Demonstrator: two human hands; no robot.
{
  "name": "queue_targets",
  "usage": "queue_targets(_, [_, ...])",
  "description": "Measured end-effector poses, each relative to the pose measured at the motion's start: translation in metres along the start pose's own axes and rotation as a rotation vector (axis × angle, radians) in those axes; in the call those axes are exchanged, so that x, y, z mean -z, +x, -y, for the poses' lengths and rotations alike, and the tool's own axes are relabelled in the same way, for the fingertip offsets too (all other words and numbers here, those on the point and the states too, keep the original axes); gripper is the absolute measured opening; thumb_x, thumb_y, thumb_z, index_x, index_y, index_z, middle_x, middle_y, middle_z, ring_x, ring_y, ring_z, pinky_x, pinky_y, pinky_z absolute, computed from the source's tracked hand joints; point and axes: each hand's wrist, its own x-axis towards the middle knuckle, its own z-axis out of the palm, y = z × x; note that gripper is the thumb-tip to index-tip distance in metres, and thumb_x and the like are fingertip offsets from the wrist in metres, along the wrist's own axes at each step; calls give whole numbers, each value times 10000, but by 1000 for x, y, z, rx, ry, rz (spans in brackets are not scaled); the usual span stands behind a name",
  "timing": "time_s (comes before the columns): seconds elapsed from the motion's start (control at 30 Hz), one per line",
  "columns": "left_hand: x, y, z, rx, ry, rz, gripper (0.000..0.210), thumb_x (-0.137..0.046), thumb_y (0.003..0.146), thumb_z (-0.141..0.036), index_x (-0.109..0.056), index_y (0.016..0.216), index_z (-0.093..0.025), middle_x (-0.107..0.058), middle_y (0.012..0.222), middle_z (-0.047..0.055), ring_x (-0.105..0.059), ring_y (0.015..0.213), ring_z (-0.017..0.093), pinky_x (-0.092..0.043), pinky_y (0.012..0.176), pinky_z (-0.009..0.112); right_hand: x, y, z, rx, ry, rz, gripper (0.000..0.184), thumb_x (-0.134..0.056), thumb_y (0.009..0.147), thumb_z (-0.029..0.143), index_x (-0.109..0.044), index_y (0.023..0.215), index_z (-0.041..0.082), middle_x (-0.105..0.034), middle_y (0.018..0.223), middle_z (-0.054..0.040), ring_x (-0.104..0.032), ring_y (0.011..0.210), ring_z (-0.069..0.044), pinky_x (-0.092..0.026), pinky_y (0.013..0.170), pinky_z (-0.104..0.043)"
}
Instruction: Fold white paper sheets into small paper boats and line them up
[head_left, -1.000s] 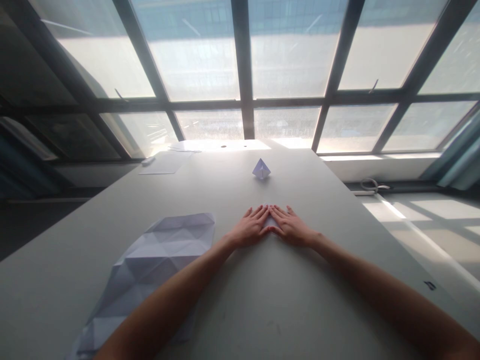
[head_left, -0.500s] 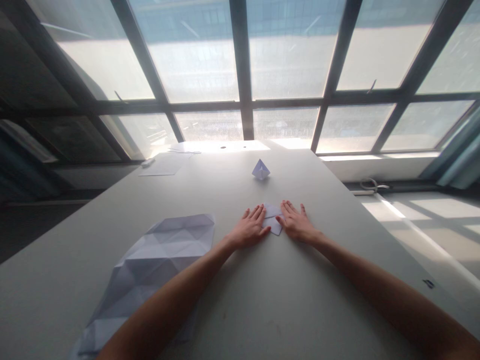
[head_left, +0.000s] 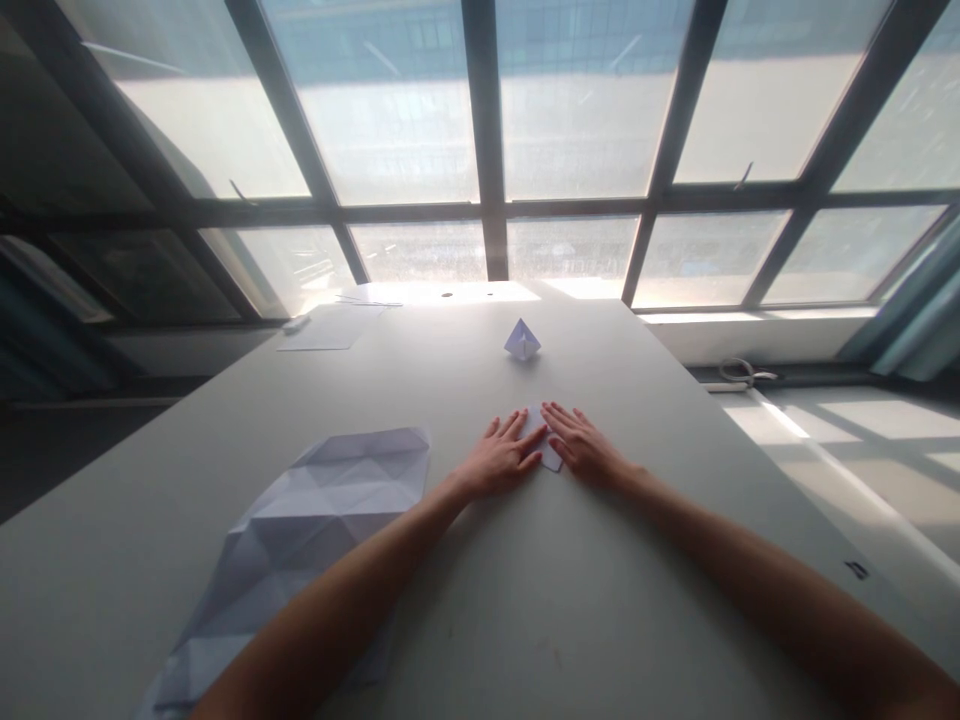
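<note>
A small piece of folded white paper [head_left: 551,459] lies flat on the table, mostly covered by my two hands. My left hand [head_left: 498,455] rests on its left part with the fingers stretched out. From the other side my right hand [head_left: 586,449] presses on the paper, its fingers straight and pointing away from me. The fingertips of both hands are close together over the middle of the sheet. Beyond them stands a folded paper piece [head_left: 522,341] with a pointed top. A large creased white sheet [head_left: 322,500] lies partly under my left forearm.
The white table [head_left: 622,620] reaches toward tall windows with dark frames [head_left: 491,150]. At its far left lies a flat white sheet [head_left: 322,335] with thin dark strands near it. A coiled cable [head_left: 739,372] sits by the wall at the right.
My right hand has moved left over the folded paper, covering more of it. My left index finger now reaches further across the paper. The large sheet and standing paper piece stay put.
</note>
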Motion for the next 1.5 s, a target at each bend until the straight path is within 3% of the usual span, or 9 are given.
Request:
queue_targets(0.1, [-3, 1, 1, 8, -5, -12, 643, -214, 1006, -573, -144, 1565, -263, -124, 1626, 100, -103, 1498, 253, -101, 1186, 488, 2, 0, 3, 49, -16, 110, 587, -262, 1013, 387, -226, 1547, 145, -254, 1588, -87, -181, 1479, -207, -134, 1198, -452])
queue_targets(0.27, [-8, 2, 1, 33, -17, -47, 719, -254, 995, -577, -167, 1558, -139, -169, 1610, 129, -136, 1493, 241, -119, 1196, 464, 2, 1, 3, 20, -43, 139, 586, -228, 1020, 415, -227, 1546, 154, -203, 1601, -84, -158, 1485, -222, -120, 1192, -486])
queue_targets(0.4, [-6, 5, 3, 61, -88, -142, 552, -289, 1019, -466, -380, 1489, -191, -347, 1555, 91, -284, 1451, 229, -203, 1183, 450, 4, 1, 3, 21, -31, 145, 575, -250, 1018, 407, -256, 1538, 161, -234, 1592, -91, -179, 1480, -223, -134, 1186, -490])
queue_targets(0.53, [-3, 9, 9, 94, -203, -268, 386, -359, 1009, -318, -660, 1238, -242, -590, 1372, 36, -483, 1324, 213, -313, 1147, 389, 6, 1, 4, 17, -2, 126, 550, -284, 1014, 392, -320, 1517, 172, -290, 1575, -92, -225, 1467, -228, -152, 1180, -498])
queue_targets(0.77, [-5, 8, 12, 77, -255, -371, 315, -466, 963, -248, -707, 1166, -256, -650, 1287, 38, -551, 1243, 214, -374, 1111, 367, 6, 0, 5, 7, 16, 108, 529, -314, 1010, 381, -364, 1497, 180, -325, 1562, -91, -256, 1457, -236, -177, 1172, -506])
queue_targets(1.0, [-9, 9, 15, 71, -228, -345, 344, -478, 943, -191, -708, 1182, -282, -622, 1327, 37, -538, 1257, 212, -394, 1094, 377, 10, -2, 7, 39, 9, 105, 516, -347, 1006, 369, -360, 1501, 228, -324, 1565, -87, -256, 1455, -270, -198, 1159, -538])
queue_targets(1.3, [0, 5, 6, 70, -165, -265, 400, -438, 902, -140, -704, 1175, -261, -629, 1307, 32, -531, 1251, 211, -362, 1119, 376, 14, -3, 14, 64, -79, 97, 445, -354, 1012, 411, -493, 1421, 304, -360, 1552, -72, -280, 1438, -321, -264, 1120, -556])
queue_targets(1.4, [0, 1, -3, 30, -118, -192, 476, -385, 912, -152, -579, 1344, -198, -540, 1420, 68, -470, 1323, 201, -312, 1147, 352, 13, -3, 15, 56, -84, 103, 460, -338, 1016, 403, -462, 1443, 287, -331, 1566, -74, -266, 1444, -313, -255, 1128, -550])
queue_targets(1.5, [-2, -2, -9, 28, -63, -101, 551, -324, 956, -221, -352, 1498, -123, -346, 1553, 117, -293, 1446, 206, -210, 1188, 398, 12, -3, 16, 55, -102, 98, 471, -344, 1012, 380, -442, 1457, 258, -341, 1559, -92, -271, 1443, -310, -224, 1141, -553])
